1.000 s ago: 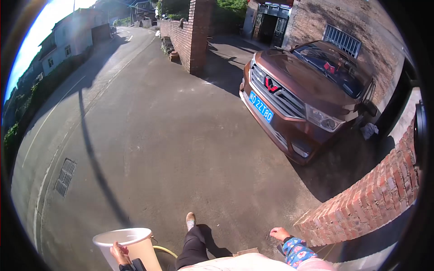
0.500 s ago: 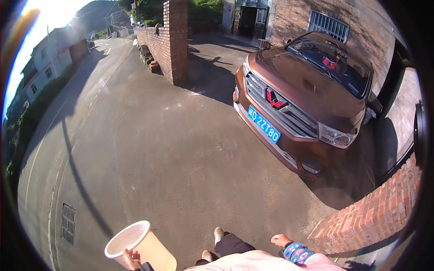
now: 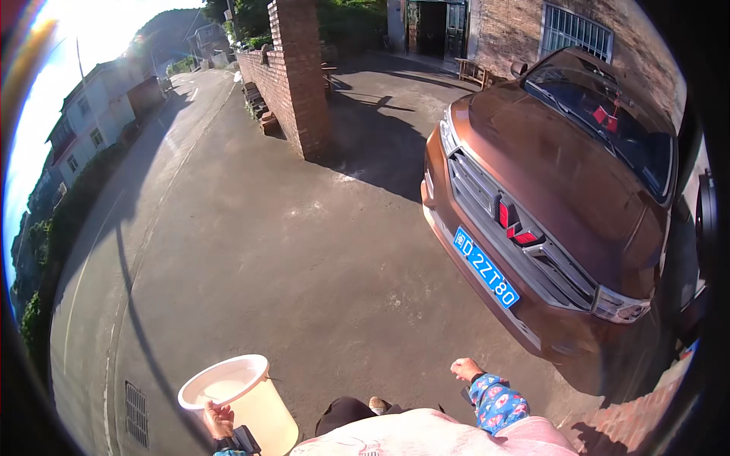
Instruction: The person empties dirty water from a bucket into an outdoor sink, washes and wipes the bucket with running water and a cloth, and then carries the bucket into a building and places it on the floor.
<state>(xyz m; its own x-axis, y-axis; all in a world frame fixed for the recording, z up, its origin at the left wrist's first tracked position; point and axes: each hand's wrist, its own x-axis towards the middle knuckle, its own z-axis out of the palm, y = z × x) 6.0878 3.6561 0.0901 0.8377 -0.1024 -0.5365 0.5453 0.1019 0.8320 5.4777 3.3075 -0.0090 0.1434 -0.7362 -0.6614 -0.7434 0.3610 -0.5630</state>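
Observation:
My left hand (image 3: 219, 419) is closed on the near rim of a cream plastic bucket (image 3: 266, 414), at the bottom left of the head view. The bucket hangs tilted beside my body, and its pale inside shows through the wide mouth. My right hand (image 3: 465, 369) swings out in front on the other side, its fingers curled in, with nothing visible in them. A blue flowered sleeve (image 3: 498, 403) covers that forearm. Below, one of my shoes (image 3: 378, 405) shows past the dark trousers and pink top.
A brown car (image 3: 563, 182) is parked ahead on the right. A brick pillar and wall (image 3: 304, 91) stand farther off. Along the left runs a road (image 3: 91, 251) with a drain grate (image 3: 136, 414). A low brick wall (image 3: 639, 414) is at lower right.
I have walked forward: the car looks nearer and larger, and the low brick wall has slid toward the lower right. My right hand has swung forward; my left keeps the bucket.

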